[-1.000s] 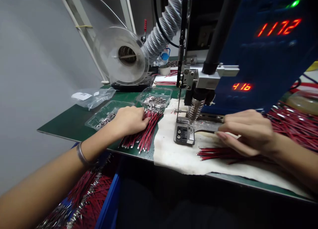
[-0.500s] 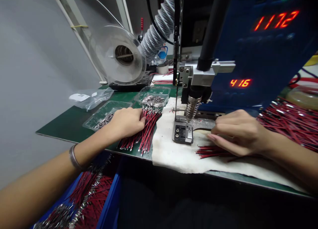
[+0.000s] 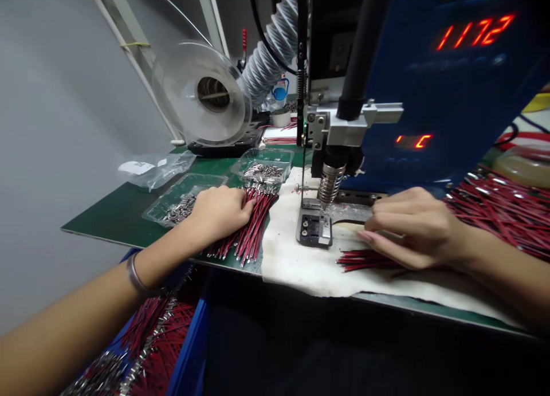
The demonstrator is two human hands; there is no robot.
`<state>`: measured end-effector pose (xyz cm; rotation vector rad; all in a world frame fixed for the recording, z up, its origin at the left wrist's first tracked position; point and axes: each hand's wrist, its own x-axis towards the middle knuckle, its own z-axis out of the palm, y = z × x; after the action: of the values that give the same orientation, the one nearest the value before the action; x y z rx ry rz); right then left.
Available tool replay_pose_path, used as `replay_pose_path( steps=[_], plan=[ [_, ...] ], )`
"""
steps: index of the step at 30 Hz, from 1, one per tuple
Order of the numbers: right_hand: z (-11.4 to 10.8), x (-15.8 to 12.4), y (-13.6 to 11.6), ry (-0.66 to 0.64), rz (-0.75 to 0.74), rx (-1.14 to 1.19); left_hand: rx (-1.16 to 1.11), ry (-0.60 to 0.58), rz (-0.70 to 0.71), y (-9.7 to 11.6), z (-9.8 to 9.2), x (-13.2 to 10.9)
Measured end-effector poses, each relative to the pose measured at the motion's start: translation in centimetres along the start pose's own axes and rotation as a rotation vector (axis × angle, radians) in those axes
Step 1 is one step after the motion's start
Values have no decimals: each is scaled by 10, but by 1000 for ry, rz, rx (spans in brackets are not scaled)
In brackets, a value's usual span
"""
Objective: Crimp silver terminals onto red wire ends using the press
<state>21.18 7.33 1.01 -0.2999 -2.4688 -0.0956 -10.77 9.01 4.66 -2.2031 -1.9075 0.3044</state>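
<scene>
My left hand [image 3: 220, 211] lies curled over a bundle of red and black wires [image 3: 251, 227] on the green mat, its fingertips among the wire ends. My right hand [image 3: 411, 225] rests on the white cloth [image 3: 301, 264], fingers pinched together on something thin that points at the small metal fixture [image 3: 315, 228]. I cannot make out what it pinches. A second bundle of red wires [image 3: 365, 260] lies under that hand. The machine's coiled nozzle [image 3: 327, 185] hangs just above the fixture.
Two clear trays of metal terminals [image 3: 264, 171] [image 3: 180, 204] sit behind the left hand, beside a clear reel [image 3: 201, 95] and a plastic bag [image 3: 150, 168]. The blue machine [image 3: 451, 86] shows red digits. More red wires [image 3: 502, 210] pile at the right; a blue bin [image 3: 189, 350] holds others below.
The lower red display changed from 416 to a partial reading. The view shifted slightly; both hands stay almost where they were.
</scene>
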Motion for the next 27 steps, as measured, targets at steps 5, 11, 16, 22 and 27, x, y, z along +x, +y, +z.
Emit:
replay_pose_path(
  steps=[5, 11, 16, 22, 27],
  plan=[
    [-2, 1, 0, -23, 13, 1, 26, -5, -4, 3, 0, 1],
    [-14, 2, 0, -262, 162, 69, -21, 16, -3, 3, 3, -1],
    [-20, 2, 0, -418, 272, 93, -77, 127, -178, -19, -6, -6],
    [-14, 2, 0, -515, 362, 222, -110, 36, -200, -72, -9, -5],
    [-14, 3, -1, -519, 376, 248, -185, -49, -162, -89, 5, -5]
  ],
)
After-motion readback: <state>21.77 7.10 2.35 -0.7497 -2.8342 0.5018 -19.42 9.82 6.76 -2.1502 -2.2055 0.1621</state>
